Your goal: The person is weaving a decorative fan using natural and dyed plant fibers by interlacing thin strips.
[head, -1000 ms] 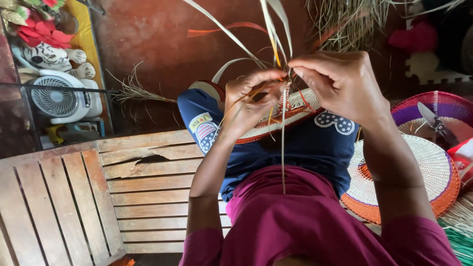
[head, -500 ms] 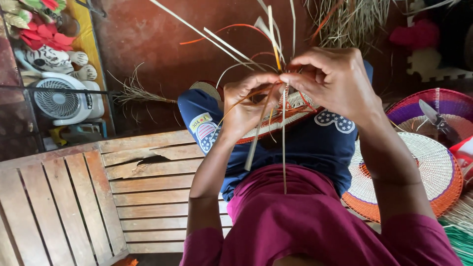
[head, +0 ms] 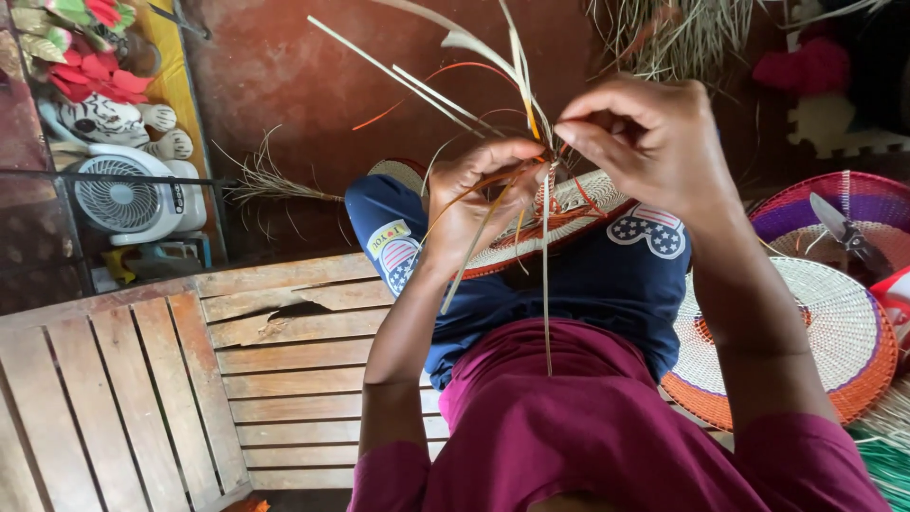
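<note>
Nearest to me is my maroon shirt (head: 588,427), and past it my lap in dark blue trousers (head: 588,284) with patches. On my lap lies the woven disc (head: 559,223) I am working on, pale with a red-orange rim, tilted so its far edge rises towards my hands. My left hand (head: 479,204) is curled closed, thumb and fingers pinching a few thin strips (head: 545,275) against the disc's upper edge. My right hand (head: 649,142) is just beside it, fingers bent and pressed together, nipping the strips at the same spot where they cross. From that pinch the strips run both ways: two pale ones hang almost straight down over my lap, their long axis near vertical, one slanting a little to the left, while the rest fan upward and away from me, the longest pointing up and left, an orange one (head: 417,90) curving out to the left. To my left is a slatted wooden bench (head: 190,370). To my right, on the floor, lies a finished round mat (head: 834,332), pale with an orange edge, and beyond it a purple and pink basket (head: 853,199) with scissors (head: 848,232) resting in it. Further off stands a small white fan (head: 133,194), a striped toy (head: 114,118) behind it, and loose dry fibre (head: 682,33) against the red-brown floor.
</note>
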